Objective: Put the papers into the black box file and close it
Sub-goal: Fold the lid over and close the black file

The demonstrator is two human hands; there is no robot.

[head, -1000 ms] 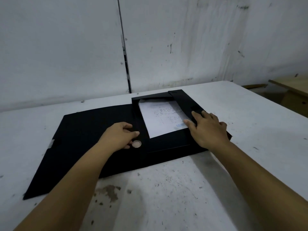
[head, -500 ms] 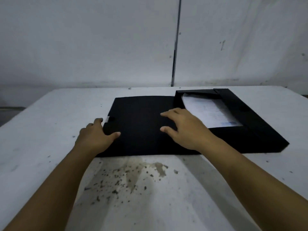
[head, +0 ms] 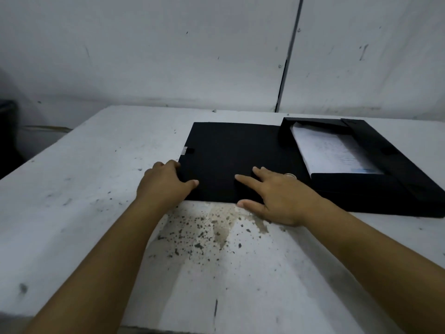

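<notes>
The black box file lies open on the white table (head: 79,196). Its flat lid (head: 231,148) spreads to the left, and its tray (head: 361,194) sits at the right. White printed papers (head: 330,150) lie inside the tray, under its folded flaps. My left hand (head: 163,184) grips the lid's near left corner, thumb on top and fingers around the edge. My right hand (head: 277,196) rests flat on the lid's near edge with fingers spread, close to the spine's metal finger ring (head: 290,175).
A small closing tab (head: 187,150) sticks out at the lid's left edge. Brown stains and specks (head: 204,230) mark the table in front of the file. A scuffed white wall (head: 168,56) stands behind, and the table's left edge drops off at the far left.
Both hands have moved left from the tray and spine to the lid's near edge. My left hand now holds the lid's corner. The view has swung left.
</notes>
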